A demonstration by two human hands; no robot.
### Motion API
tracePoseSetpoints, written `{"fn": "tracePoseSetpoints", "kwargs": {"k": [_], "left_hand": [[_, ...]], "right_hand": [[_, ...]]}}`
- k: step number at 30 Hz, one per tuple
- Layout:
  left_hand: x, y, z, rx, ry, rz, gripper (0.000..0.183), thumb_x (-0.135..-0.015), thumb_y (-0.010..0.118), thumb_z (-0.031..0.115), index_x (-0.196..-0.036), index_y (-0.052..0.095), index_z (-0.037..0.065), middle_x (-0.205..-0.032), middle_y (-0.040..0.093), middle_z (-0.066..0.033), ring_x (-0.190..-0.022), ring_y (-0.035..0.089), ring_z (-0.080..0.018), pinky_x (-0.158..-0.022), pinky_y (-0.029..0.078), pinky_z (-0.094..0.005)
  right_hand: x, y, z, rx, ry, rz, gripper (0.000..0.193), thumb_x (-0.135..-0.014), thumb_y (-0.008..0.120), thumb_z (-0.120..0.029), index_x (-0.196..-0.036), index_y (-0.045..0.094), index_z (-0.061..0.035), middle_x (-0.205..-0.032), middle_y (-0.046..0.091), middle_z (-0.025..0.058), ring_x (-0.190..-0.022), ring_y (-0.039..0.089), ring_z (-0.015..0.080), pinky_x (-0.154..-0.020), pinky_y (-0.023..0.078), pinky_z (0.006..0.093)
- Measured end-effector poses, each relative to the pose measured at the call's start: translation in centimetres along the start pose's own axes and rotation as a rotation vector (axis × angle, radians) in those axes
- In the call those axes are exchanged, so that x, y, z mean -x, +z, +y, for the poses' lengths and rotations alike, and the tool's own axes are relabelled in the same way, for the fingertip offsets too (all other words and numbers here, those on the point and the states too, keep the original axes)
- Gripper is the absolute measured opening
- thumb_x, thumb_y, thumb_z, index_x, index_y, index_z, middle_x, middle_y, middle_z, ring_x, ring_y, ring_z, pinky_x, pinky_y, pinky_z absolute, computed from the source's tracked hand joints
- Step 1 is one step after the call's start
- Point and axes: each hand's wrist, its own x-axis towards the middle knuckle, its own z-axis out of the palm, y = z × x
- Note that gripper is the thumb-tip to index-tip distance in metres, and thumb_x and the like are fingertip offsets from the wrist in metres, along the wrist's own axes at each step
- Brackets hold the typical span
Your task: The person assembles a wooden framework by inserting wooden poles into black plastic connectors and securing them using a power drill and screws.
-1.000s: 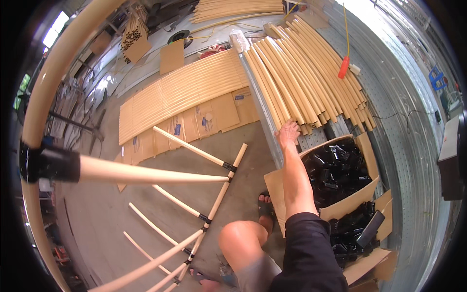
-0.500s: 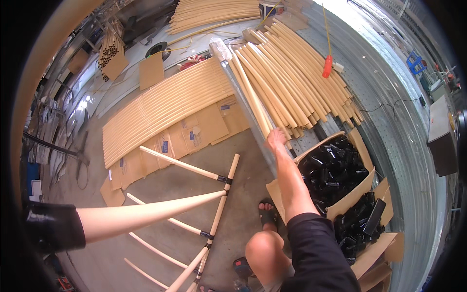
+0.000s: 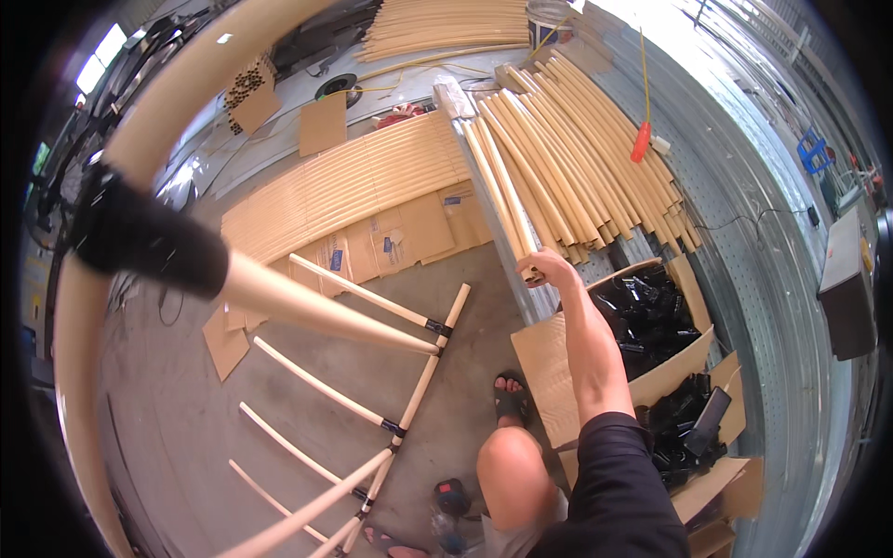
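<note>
My right hand (image 3: 555, 270) reaches forward and is closed around the near end of a tan pipe (image 3: 514, 221). That pipe lies beside others at the left edge of a pile of tan pipes (image 3: 581, 158). Its open end shows below my fingers; whether a second pipe is also gripped cannot be told. A frame of tan pipes (image 3: 420, 391) with black joints stands on my left. One large black joint (image 3: 153, 232) looms close by, with a pipe (image 3: 321, 307) running away from it. My left hand is out of view.
Open cardboard boxes (image 3: 544, 372) of black joints (image 3: 642, 312) stand beside my right forearm. A power tool (image 3: 452, 497) sits on the floor near my foot. More tan pipes (image 3: 363, 181) lie on cardboard at far left. An orange-red pendant (image 3: 641, 142) hangs over the metal rails.
The view has shifted, so the frame's black joint now appears larger and higher on the left. My right hand, blurred at the pipe ends before, now grips a pipe end.
</note>
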Motion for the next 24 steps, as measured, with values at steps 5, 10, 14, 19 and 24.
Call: {"fn": "tracePoseSetpoints", "kwargs": {"k": [5, 10, 14, 19, 24], "left_hand": [[6.2, 3.3, -6.2, 0.126, -0.069, -0.032, 0.057, -0.093, 0.054, 0.046, -0.118, 0.061, -0.005, -0.099, 0.068, -0.0233, -0.082, 0.067, -0.0316, -0.069, 0.054, -0.0392], [14.6, 8.8, -15.7, 0.556, -0.044, -0.079, 0.057, -0.093, 0.054, 0.046, -0.118, 0.060, -0.005, -0.098, 0.068, -0.0233, -0.081, 0.067, -0.0312, -0.068, 0.054, -0.0385], [13.3, 7.8, -13.0, 0.523, -0.124, -0.053, 0.033, -0.098, 0.049, 0.026, -0.100, 0.062, -0.004, -0.082, 0.064, -0.0100, -0.073, 0.056, -0.0176, -0.066, 0.045, -0.0350], [12.3, 11.8, -14.6, 0.191, -0.114, 0.022, 0.037, -0.086, 0.059, 0.019, -0.118, 0.062, 0.002, -0.113, 0.066, -0.0205, -0.107, 0.063, -0.0361, -0.091, 0.049, -0.0429], [13.6, 22.1, -20.6, 0.147, 0.006, -0.145, 0.036, -0.084, 0.058, 0.020, -0.114, 0.065, 0.002, -0.113, 0.066, -0.0200, -0.108, 0.061, -0.0387, -0.092, 0.049, -0.0455]], "right_hand": [[8.1, 0.9, -0.9, -0.346, -0.038, -0.196, 0.017, -0.075, 0.076, -0.006, -0.085, 0.065, 0.0021, -0.082, 0.059, 0.0107, -0.072, 0.061, 0.0244, -0.063, 0.056, 0.0393], [21.6, 2.5, 1.2, -0.237, 0.033, -0.235, 0.028, -0.079, 0.072, -0.007, -0.104, 0.060, 0.0022, -0.090, 0.061, 0.0097, -0.075, 0.063, 0.0211, -0.062, 0.056, 0.0366], [31.5, -0.8, 4.7, 0.139, 0.094, -0.212, 0.033, -0.076, 0.071, -0.004, -0.105, 0.059, 0.0026, -0.083, 0.061, 0.0078, -0.068, 0.062, 0.0202, -0.057, 0.055, 0.0353], [43.0, -3.4, 9.6, 0.205, 0.151, -0.214, 0.029, -0.070, 0.076, -0.011, -0.093, 0.066, 0.0034, -0.078, 0.066, 0.0134, -0.064, 0.066, 0.0239, -0.059, 0.056, 0.0351], [47.9, -3.7, 11.0, 0.573, 0.262, -0.316, 0.029, -0.075, 0.075, -0.017, -0.097, 0.068, 0.0008, -0.073, 0.067, 0.0073, -0.060, 0.060, 0.0159, -0.057, 0.049, 0.0321]]}}
